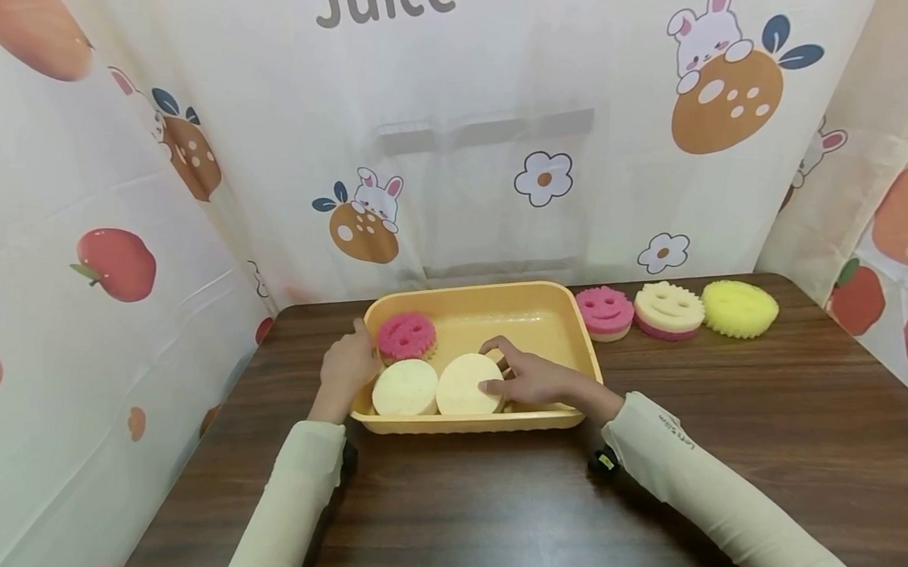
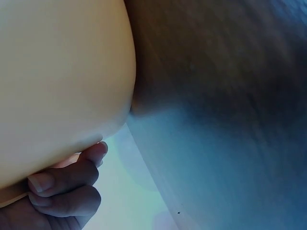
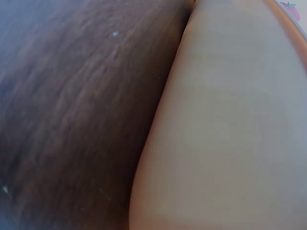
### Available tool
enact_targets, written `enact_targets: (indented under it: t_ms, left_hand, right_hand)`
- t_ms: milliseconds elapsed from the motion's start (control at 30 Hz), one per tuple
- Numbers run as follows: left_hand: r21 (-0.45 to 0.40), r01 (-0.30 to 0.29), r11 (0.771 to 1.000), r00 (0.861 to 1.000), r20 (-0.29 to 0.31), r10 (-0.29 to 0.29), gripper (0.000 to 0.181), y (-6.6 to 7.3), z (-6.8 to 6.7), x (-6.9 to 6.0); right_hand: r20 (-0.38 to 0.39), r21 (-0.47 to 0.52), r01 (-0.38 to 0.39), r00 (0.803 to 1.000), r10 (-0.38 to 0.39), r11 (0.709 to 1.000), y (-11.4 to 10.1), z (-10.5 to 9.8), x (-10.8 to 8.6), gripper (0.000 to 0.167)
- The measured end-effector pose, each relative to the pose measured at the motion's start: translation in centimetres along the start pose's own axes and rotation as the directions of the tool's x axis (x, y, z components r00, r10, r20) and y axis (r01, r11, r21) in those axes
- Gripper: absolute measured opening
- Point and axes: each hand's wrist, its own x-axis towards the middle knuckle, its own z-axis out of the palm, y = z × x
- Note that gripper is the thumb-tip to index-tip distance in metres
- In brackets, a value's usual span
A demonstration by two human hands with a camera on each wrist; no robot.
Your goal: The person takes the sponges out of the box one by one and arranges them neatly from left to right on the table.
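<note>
A yellow plastic tray (image 1: 491, 295) sits on the table. My left hand (image 1: 349, 359) grips its left rim; in the left wrist view the curled fingers (image 2: 72, 179) lie against the tray's outer wall (image 2: 62, 76). Inside, my right hand (image 1: 535, 378) holds a round cream sponge (image 1: 461, 385) by its right side, thumb on top. Left of it lies a second cream sponge (image 1: 405, 389), touching or nearly so. Behind that one, a pink smiley-face sponge (image 1: 407, 336) leans in the back left part. The right wrist view shows only the tray's side (image 3: 225, 120), not the hand.
Right of the tray stand a pink smiley sponge (image 1: 605, 312), a cream smiley sponge with a pink base (image 1: 669, 309) and a yellow sponge (image 1: 740, 308) in a row. A printed curtain (image 1: 472, 201) hangs behind the dark wooden table (image 1: 484, 501).
</note>
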Motion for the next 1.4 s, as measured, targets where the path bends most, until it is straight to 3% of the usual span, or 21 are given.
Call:
enact_targets:
  t_ms: [400,733,1067,1400]
  left_hand:
    - [0.008,0.018,1.000,1.000,0.021,-0.018,0.064,0.1,-0.1,-0.1]
    - [0.009,0.021,1.000,0.999,0.043,-0.021,0.065,0.0,0.2,-0.2]
    - [0.022,0.002,1.000,1.000,0.022,-0.003,0.063,0.2,0.2,-0.3]
    - [0.024,-0.011,1.000,1.000,0.007,0.011,0.061,0.2,-0.2,-0.2]
  right_hand:
    - [-0.009,-0.039,-0.005,1.000,0.005,0.999,-0.2,-0.1,-0.3,0.058]
    - [0.018,0.076,-0.017,1.000,0.016,0.997,0.0,0.1,-0.5,0.059]
    - [0.012,0.181,-0.013,1.000,0.011,0.983,0.4,-0.4,-0.6,0.058]
    - [-0.017,0.146,-0.024,1.000,0.026,0.989,0.2,-0.9,-0.4,0.055]
